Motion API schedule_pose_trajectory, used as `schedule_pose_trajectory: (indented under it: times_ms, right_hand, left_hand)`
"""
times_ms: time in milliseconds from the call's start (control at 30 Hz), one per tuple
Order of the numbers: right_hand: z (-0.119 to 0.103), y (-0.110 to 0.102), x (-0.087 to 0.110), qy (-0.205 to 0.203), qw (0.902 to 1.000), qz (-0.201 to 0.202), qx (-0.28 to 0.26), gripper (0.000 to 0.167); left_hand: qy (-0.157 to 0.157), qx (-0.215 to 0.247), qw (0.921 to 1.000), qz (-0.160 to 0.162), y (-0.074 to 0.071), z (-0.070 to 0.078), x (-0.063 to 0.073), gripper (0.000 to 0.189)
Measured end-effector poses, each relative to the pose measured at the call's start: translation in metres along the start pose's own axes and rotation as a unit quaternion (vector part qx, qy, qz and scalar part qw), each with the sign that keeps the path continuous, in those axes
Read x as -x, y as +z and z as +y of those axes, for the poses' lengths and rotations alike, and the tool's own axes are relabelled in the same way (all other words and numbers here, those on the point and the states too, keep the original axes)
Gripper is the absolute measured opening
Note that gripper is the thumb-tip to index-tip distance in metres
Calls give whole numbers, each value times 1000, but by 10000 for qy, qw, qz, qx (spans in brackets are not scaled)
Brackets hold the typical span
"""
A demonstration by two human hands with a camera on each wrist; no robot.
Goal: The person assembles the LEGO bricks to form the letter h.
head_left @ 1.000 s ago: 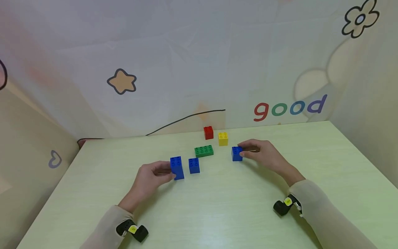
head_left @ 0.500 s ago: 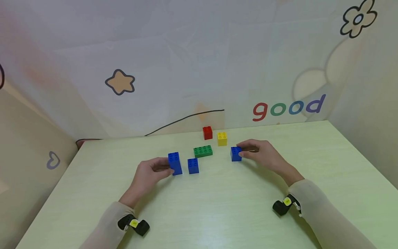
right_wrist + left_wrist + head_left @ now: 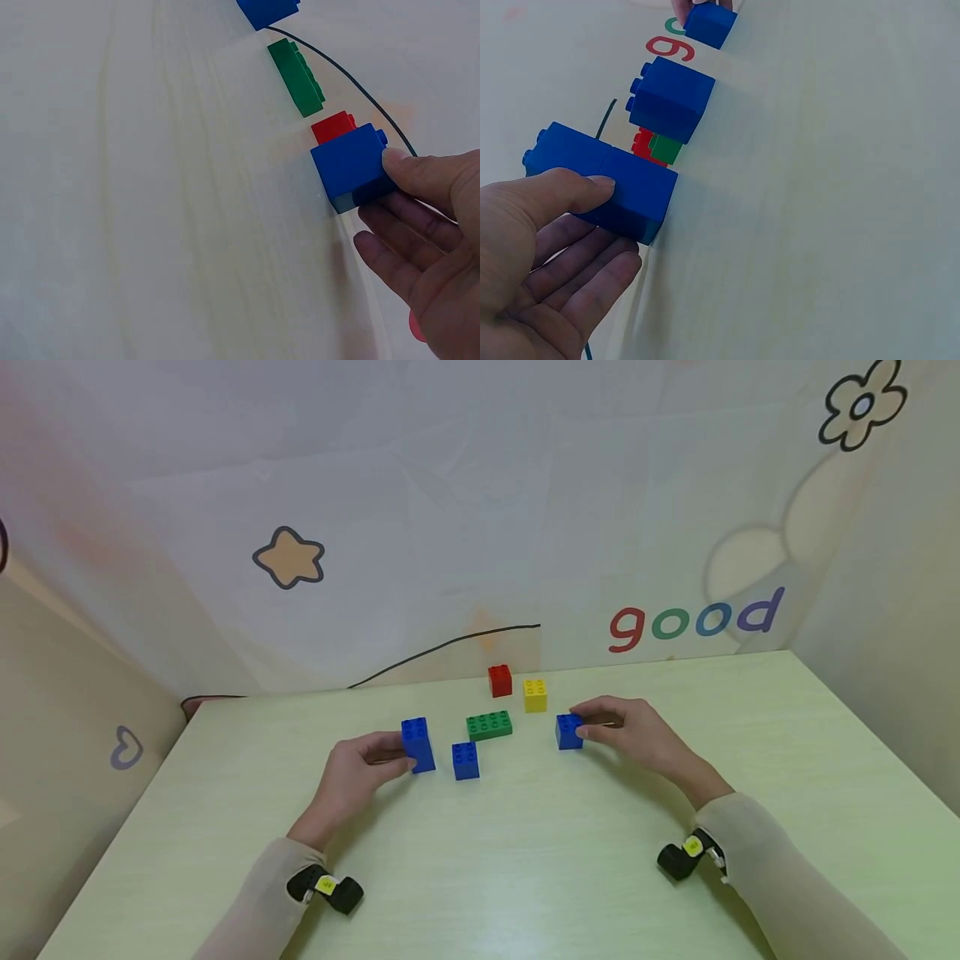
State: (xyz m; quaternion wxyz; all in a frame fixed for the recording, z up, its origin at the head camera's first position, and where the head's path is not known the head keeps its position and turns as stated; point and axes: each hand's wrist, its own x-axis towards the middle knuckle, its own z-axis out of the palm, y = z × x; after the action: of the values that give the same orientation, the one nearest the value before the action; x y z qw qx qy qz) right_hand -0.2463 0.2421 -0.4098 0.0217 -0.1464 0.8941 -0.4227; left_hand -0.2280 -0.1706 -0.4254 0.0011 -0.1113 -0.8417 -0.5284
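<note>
My left hand (image 3: 351, 783) pinches a tall stack of two blue toy bricks (image 3: 418, 746) between thumb and fingers; the seam between them shows in the left wrist view. Just right of that stack, a single blue brick (image 3: 465, 762) stands on the table, studs up. Farther right, my right hand (image 3: 633, 731) holds another blue brick (image 3: 568, 732), thumb on its near side and fingers behind it. In the right wrist view the thumb presses this blue brick (image 3: 352, 169) close to its studs, while the lower fingers spread beneath.
Behind the single blue brick lies a long green brick (image 3: 489, 725). Farther back are a yellow brick (image 3: 535, 696) and a red brick (image 3: 500, 681), the red one close to the printed backdrop (image 3: 450, 527) at the rear edge of the pale table (image 3: 495, 877).
My left hand has carried the two-brick stack away from me, toward the back and slightly left. The right hand and its blue brick have stayed in place.
</note>
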Motion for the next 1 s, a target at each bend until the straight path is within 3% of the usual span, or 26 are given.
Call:
schedule_pose_trajectory:
  times_ms: [400, 600, 1000]
  right_hand:
    - [-1, 0, 0, -45, 10000, -25, -21, 36]
    - [-1, 0, 1, -71, 10000, -8, 27, 36]
    - [0, -1, 0, -49, 10000, -22, -8, 36]
  left_hand:
    - [-144, -26, 9999, 45, -5, -2, -1, 38]
    - [-170, -8, 9998, 54, -8, 2, 1, 50]
    - [476, 104, 9969, 620, -16, 32, 8, 48]
